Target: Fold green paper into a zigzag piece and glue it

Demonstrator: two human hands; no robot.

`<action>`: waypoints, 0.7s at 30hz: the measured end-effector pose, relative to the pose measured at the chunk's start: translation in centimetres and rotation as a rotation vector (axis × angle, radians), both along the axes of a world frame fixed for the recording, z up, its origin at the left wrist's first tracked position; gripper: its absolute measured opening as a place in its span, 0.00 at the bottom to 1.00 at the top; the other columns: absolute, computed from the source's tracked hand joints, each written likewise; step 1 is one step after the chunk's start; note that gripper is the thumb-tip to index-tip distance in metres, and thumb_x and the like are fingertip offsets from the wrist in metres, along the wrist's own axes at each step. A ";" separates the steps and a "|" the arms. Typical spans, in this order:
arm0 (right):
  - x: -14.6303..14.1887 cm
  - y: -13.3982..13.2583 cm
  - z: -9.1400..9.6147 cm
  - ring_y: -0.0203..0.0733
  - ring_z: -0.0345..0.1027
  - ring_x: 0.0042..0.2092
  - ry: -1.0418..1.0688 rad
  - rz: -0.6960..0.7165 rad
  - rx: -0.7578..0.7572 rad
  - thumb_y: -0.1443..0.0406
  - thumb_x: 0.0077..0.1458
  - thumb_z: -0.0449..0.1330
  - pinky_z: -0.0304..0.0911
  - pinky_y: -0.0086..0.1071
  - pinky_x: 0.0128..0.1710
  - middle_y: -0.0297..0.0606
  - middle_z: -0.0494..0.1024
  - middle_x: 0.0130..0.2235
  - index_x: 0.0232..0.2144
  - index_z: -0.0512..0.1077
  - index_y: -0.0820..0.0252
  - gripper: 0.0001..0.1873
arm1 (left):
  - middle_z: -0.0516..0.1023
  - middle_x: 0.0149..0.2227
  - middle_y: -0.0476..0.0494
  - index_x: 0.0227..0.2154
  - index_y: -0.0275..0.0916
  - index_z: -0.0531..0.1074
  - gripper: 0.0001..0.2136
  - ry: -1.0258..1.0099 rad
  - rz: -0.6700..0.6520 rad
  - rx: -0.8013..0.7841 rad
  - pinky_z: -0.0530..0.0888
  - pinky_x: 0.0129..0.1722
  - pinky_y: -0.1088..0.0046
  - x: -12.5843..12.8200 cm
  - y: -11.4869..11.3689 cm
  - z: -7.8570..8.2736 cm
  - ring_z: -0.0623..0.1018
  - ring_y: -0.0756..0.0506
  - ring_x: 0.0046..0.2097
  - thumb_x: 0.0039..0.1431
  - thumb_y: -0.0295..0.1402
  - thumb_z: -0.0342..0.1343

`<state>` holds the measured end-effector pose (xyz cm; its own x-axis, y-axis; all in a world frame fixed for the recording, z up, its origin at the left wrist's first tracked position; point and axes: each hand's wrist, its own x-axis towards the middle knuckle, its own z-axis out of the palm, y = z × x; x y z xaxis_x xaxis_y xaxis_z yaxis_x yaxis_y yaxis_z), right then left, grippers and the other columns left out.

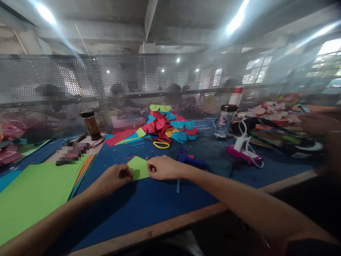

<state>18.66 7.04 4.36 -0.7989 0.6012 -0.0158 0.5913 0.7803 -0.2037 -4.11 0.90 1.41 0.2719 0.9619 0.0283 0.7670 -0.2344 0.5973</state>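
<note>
A small folded piece of light green paper lies on the blue table between my hands. My left hand pinches its left edge between thumb and fingers. At the opposite edge, my right hand is curled closed on the paper, its fingertips partly hidden. Just beyond the right wrist rests a blue glue gun. Under that wrist, a clear glue stick pokes out. Yellow-and-red-handled scissors lie farther back, with tiny red paper bits near the green piece.
Folded, dotted paper shapes are heaped at the back. Large green sheets lie left, near a brown-filled bottle. A clear bottle and a magenta-and-white device stand right. A mesh partition closes the back; another person's arm shows at right.
</note>
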 end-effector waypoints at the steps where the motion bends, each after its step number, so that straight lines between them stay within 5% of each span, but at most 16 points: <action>1: 0.0 0.1 0.0 0.41 0.72 0.36 0.003 0.001 -0.005 0.64 0.50 0.55 0.54 0.29 0.30 0.33 0.80 0.35 0.30 0.71 0.56 0.05 | 0.80 0.30 0.46 0.30 0.38 0.74 0.08 0.002 0.003 -0.004 0.68 0.35 0.72 -0.1 0.0 0.0 0.76 0.45 0.34 0.51 0.34 0.53; 21: 0.6 0.4 0.3 0.42 0.72 0.37 -0.042 0.003 -0.013 0.64 0.51 0.55 0.54 0.29 0.30 0.36 0.81 0.37 0.31 0.72 0.57 0.06 | 0.78 0.30 0.46 0.30 0.38 0.73 0.10 0.058 0.000 -0.086 0.69 0.36 0.71 -1.4 0.1 0.6 0.76 0.44 0.35 0.50 0.39 0.54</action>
<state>19.21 7.43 4.65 -0.7991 0.5984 -0.0576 0.5973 0.7794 -0.1889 -5.47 1.01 1.97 0.2703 0.9602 -0.0700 0.8009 -0.1839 0.5698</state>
